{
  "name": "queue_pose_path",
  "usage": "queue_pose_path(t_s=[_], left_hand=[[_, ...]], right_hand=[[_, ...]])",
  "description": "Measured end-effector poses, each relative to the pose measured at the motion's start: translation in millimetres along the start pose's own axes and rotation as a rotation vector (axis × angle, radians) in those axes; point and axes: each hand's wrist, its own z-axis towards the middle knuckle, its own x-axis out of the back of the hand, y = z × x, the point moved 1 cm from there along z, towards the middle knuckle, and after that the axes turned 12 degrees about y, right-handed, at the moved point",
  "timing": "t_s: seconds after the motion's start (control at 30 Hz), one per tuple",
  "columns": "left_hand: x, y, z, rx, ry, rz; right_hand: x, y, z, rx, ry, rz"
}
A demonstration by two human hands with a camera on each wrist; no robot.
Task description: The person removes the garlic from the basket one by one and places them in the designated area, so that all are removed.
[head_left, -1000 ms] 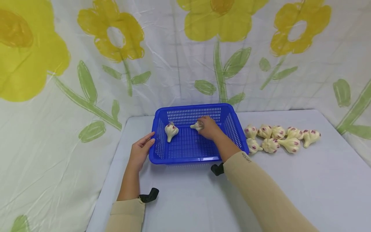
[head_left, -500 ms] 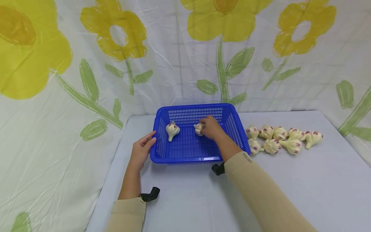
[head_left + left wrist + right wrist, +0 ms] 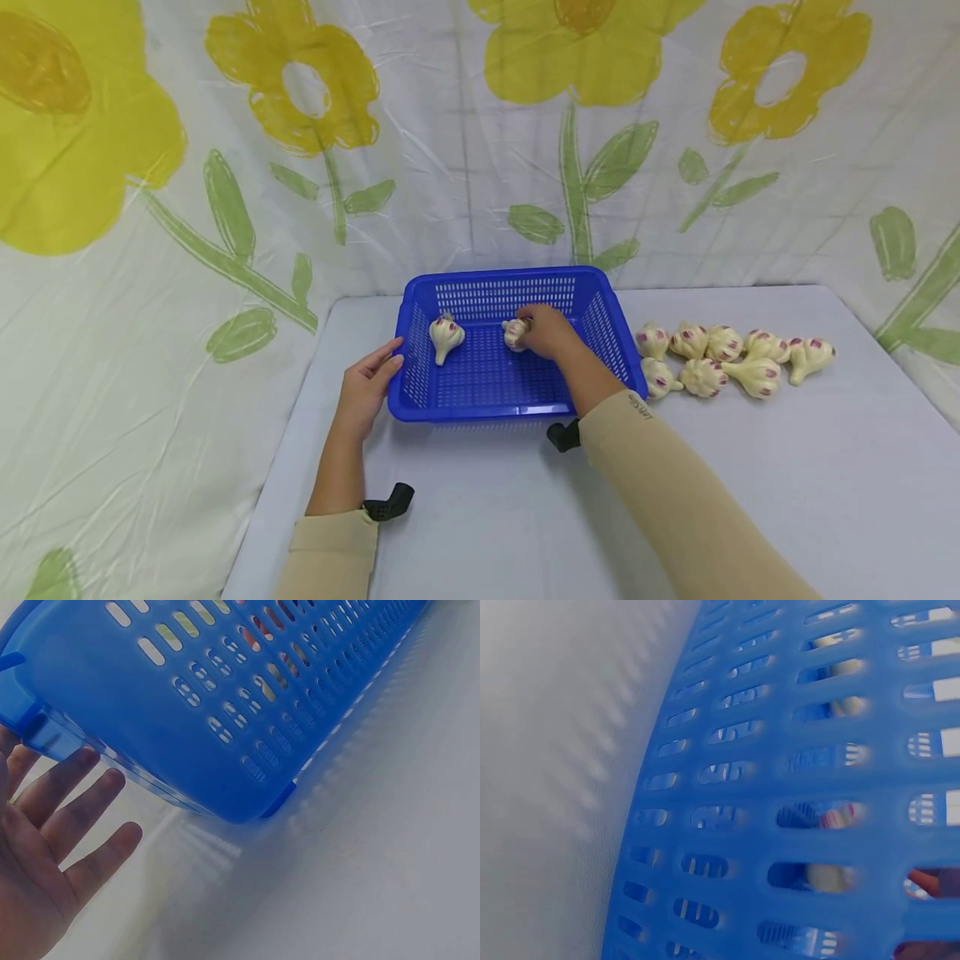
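In the head view a blue plastic basket (image 3: pixel 456 412) stands on the table, its walls pierced with slots. My right hand (image 3: pixel 551 332) reaches inside and holds a garlic bulb (image 3: pixel 514 333) low over the basket floor, fingers curled on its right side. Another garlic bulb (image 3: pixel 447 335) lies farther left in the basket, stem toward me. My left hand (image 3: pixel 367 387) touches the basket's left rim with fingers mostly straight; the left wrist view shows its fingers (image 3: pixel 97 855) spread beside the wall. Through the slots in the right wrist view, only bits of right fingers (image 3: pixel 927 882) show.
Right of the basket, several garlic bulbs (image 3: pixel 705 377) lie in two rows on the white table (image 3: pixel 480 500), the nearest ones close to its wall. A flower-printed curtain (image 3: pixel 420 167) hangs behind the table.
The garlic bulb in my right hand has turned: its stem pointed left a second ago and now points up and left. My left hand stays at the rim. The head view has shifted slightly.
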Motion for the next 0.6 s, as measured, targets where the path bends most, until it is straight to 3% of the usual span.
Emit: queue_pose_path(t_s=[0.6], left_hand=[[0.0, -3.9, 2.4, -0.006, 0.021, 0.014]], right_hand=[[-2.6, 4.7, -2.4, -0.052, -0.134, -0.015]])
